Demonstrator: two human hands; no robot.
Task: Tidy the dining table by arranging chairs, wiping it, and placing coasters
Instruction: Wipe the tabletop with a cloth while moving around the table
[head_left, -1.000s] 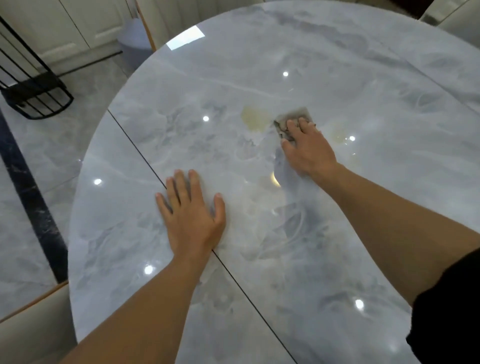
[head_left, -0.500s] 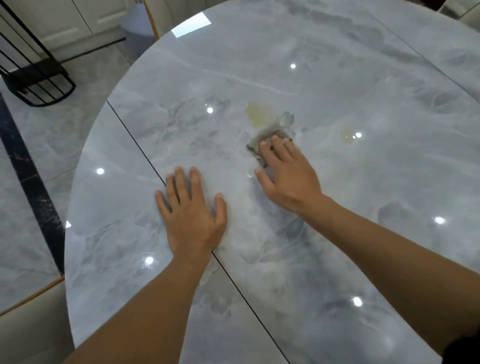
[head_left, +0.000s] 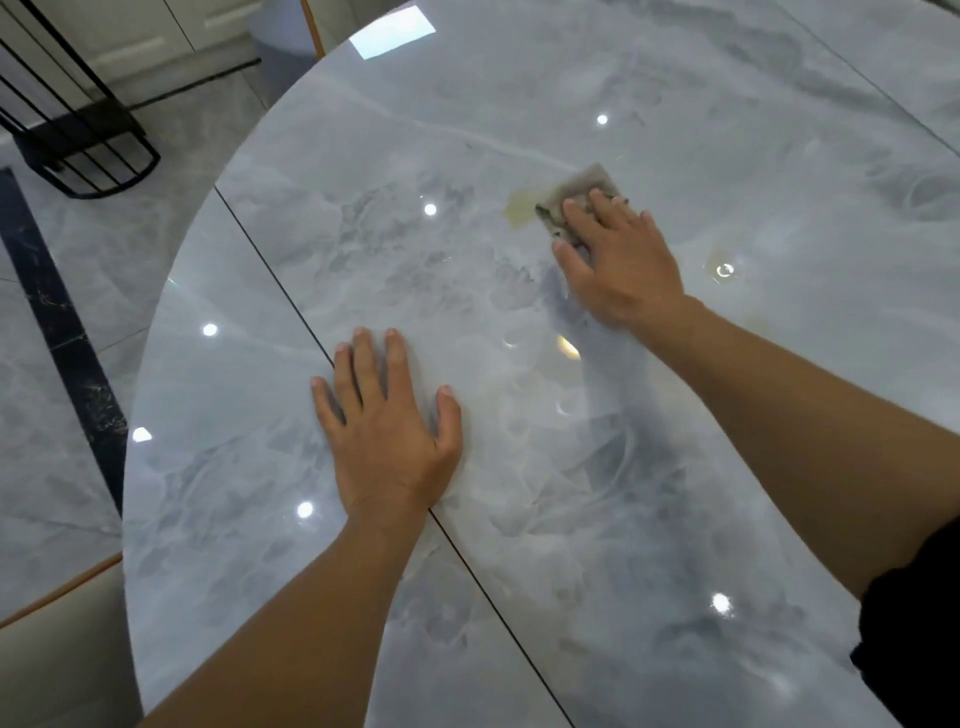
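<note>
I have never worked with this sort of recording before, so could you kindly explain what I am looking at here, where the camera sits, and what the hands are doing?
There is no machine here: these are a person's two bare hands, filmed by one wide-angle camera worn on the head, looking forward and down. That is why both forearms reach in from the bottom edge.

The surface is a glossy grey marble-look dining table with a dark seam running across it. The bright dots are ceiling lights reflected in it.

The left hand lies flat, palm down, holding nothing. The right hand presses a small grey cloth onto the table, right beside a yellowish stain. A fainter yellowish mark shows to its right. No coasters are in view.
</note>
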